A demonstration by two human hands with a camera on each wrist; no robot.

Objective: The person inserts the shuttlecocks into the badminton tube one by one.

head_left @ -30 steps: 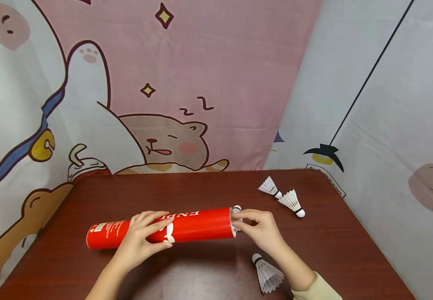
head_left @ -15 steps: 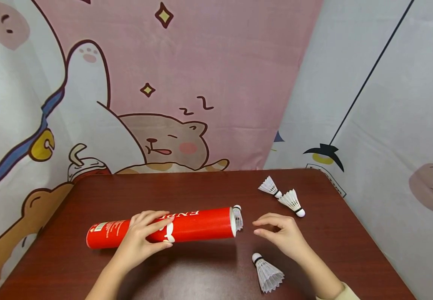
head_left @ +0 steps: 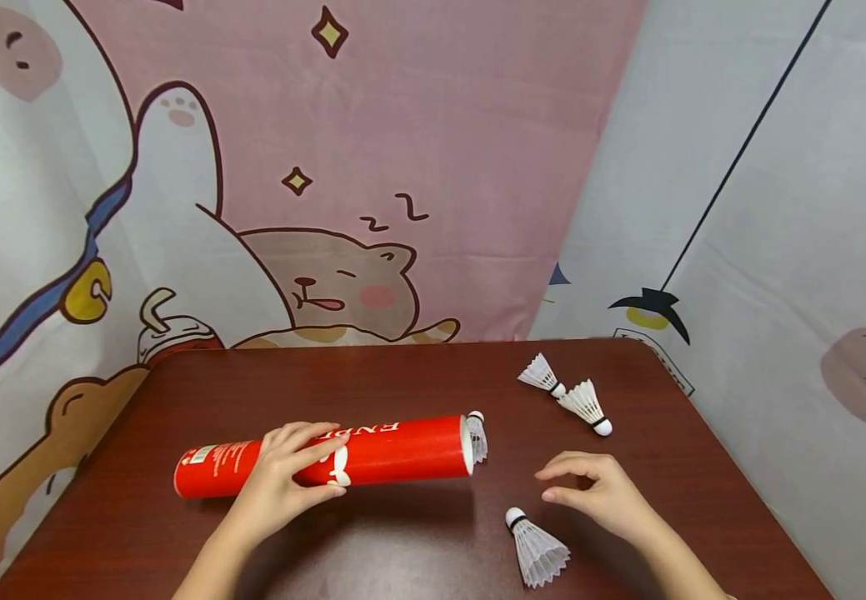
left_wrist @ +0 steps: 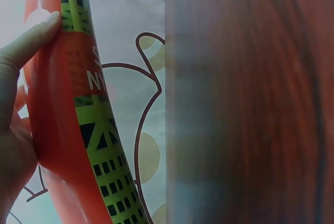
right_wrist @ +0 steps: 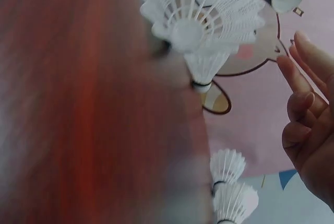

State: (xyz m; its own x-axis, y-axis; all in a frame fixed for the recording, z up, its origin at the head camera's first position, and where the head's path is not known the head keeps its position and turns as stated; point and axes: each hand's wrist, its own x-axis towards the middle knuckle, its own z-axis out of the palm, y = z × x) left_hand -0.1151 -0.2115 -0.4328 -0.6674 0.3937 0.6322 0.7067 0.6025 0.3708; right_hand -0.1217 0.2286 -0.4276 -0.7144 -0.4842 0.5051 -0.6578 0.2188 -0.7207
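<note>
right now the left hand point(head_left: 282, 479) lies over the middle of the red tube point(head_left: 372, 454), fingers curled round it and holding it flat on the table point(head_left: 402, 375). one shuttlecock point(head_left: 477, 433) sticks out of the tube's open right end, cork outward. the right hand point(head_left: 601, 496) hovers just right of that end, empty, its fingers loosely bent and apart. a loose shuttlecock point(head_left: 533, 546) lies just below it near the front edge. two more shuttlecocks point(head_left: 571, 396) lie touching each other farther back, toward the right corner. cartoon curtains point(head_left: 372, 167) hang behind.
</note>
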